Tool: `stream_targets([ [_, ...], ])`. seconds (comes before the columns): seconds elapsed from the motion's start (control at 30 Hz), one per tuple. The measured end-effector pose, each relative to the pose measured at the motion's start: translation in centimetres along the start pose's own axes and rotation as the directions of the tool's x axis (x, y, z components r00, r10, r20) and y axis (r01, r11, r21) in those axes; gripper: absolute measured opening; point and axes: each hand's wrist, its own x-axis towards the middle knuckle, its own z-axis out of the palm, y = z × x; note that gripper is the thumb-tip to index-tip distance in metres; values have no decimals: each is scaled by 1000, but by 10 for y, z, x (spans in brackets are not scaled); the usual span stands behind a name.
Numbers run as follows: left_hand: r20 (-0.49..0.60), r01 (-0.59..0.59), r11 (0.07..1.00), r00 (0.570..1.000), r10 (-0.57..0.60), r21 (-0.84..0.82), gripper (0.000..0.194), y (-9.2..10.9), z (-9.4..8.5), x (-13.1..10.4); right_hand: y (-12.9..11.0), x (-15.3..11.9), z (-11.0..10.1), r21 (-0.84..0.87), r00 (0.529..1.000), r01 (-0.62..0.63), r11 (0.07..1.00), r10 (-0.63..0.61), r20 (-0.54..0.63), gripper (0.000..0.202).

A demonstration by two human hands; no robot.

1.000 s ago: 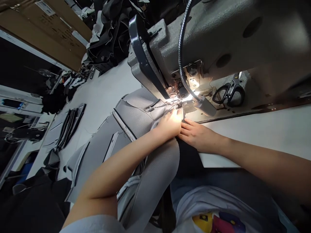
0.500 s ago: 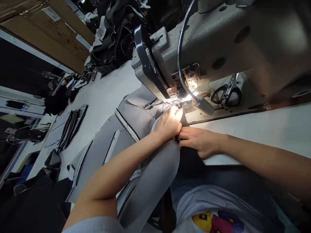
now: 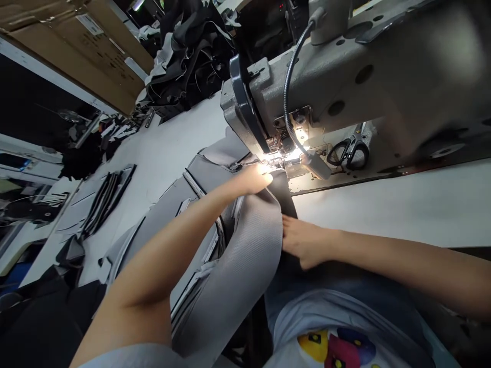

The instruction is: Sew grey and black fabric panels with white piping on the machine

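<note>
White tabletop [image 3: 383, 204]: gray fabric [image 3: 253, 240] lies under the left fingers [image 3: 265, 178].

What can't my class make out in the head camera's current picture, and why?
All in the head view:
- Right hand: fingertips hidden behind the gray cloth.
- Left hand: fingertips washed out by glare from the lamp.
- Sewing machine: right end cut off by the picture's edge.
- Cardboard box: print too small and blurred.

We observe a white tabletop [image 3: 184, 135] extending left of our left hand [image 3: 255, 179] and right of our right hand [image 3: 301, 239]. Far ahead-left of the left hand, we locate a cardboard box [image 3: 103, 66]. Illumination is bright at the left hand, dim farther out.
</note>
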Motion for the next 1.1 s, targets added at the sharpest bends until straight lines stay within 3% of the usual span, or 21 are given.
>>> stream_targets([
  [0.07, 58, 34, 998, 998, -37, 44, 54, 18, 13, -8, -11, 6, 11, -35, 985, 95, 995, -89, 146, 29],
  [0.13, 99, 122, 985, 986, -135, 124, 68, 32, 26, -15, -15, 11, 20, -83, 971, 92, 992, -71, 227, 11],
  [0.23, 118, 163, 963, 974, -191, 217, 75, 36, 36, -23, -8, 11, 22, -190, 990, 23, 982, 4, 143, 16],
  [0.33, 172, 82, 977, 978, -117, 196, 75, 24, 32, -23, 3, 2, 15, -240, 1000, -30, 970, 28, -9, 32],
  [0.4, 208, 47, 983, 975, -84, 177, 76, 17, 27, -20, 8, -4, 11, -229, 999, -27, 973, 17, -44, 39],
  [0.5, 223, 35, 984, 972, -75, 177, 73, 15, 22, -13, 14, -10, 10, -214, 998, -36, 976, 24, -57, 34],
  [0.63, 162, 62, 985, 983, -88, 159, 67, 24, 25, -2, 24, -11, 4, -179, 992, -113, 977, 101, -74, 27],
  [0.87, 227, 89, 992, 968, -108, 92, 77, 32, 23, -1, 25, -15, -12, 20, 1000, 24, 1000, -24, 13, 56],
  [0.97, 261, 113, 994, 959, -110, 3, 75, 28, 20, -2, 17, -16, -5, -26, 1000, 7, 1000, -6, 30, 52],
  [1.1, 209, 109, 992, 974, -94, -63, 69, 24, 24, 1, 12, -15, 5, -116, 995, -95, 989, 98, 20, 44],
])
